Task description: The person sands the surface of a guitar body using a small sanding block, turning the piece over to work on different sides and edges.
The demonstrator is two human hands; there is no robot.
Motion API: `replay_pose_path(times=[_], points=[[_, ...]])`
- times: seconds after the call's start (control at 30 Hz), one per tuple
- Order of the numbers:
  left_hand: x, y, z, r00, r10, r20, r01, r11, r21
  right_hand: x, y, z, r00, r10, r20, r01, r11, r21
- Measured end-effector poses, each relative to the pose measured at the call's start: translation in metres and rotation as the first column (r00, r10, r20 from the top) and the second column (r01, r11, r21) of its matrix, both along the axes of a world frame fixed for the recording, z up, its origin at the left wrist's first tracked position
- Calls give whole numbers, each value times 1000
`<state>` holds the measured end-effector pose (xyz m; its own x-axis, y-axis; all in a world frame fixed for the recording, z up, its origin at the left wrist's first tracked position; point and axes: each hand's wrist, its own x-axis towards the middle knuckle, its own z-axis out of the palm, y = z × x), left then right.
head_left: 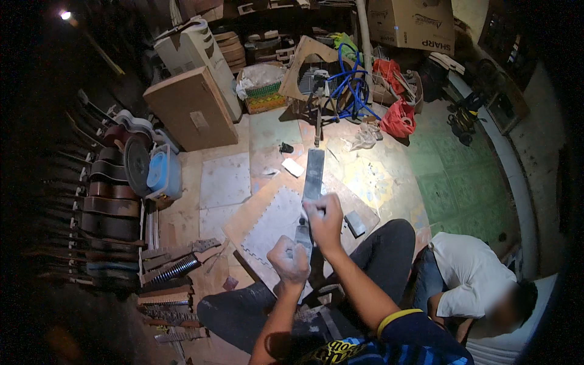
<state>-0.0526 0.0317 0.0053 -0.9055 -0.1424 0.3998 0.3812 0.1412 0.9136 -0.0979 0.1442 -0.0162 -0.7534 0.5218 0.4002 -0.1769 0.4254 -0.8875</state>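
A long, flat, dark grey strip (314, 173), shaped like a guitar fingerboard, runs away from me above a board with a pale, jagged-edged sheet (274, 222). My left hand (289, 261) is closed in a fist around the near part of this strip, its fingers dusty. Just beyond it, my right hand (325, 222) is closed with thumb and fingertips pressed together at the strip's middle. Whatever it pinches is too small to make out. Between the hands a small black knob (302, 221) shows. To the right lies a dark rectangular block (354, 224).
Guitar bodies (109, 207) stand in a row at the left, near a blue tub (161, 173). Guitar necks (176, 267) lie beside my left knee. Cardboard (191, 112), a blue hose (350, 79) and a red bag (398, 118) are farther back. Another person (468, 274) crouches at my right.
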Motion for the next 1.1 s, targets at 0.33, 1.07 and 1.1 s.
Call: replay_pose_path(times=[0.33, 1.07, 1.1], points=[[1, -6, -8, 1000, 16, 21, -15, 998, -54, 4, -9, -3, 998, -44, -47, 39, 995, -95], [1, -3, -8, 998, 6, 58, -7, 1000, 11, 15, -4, -14, 999, -17, 31, 18, 999, -41], [0, -1, -9, 999, -10, 51, 10, 1000, 7, 3, 1, -3, 995, -45, 93, 51, 997, -57]])
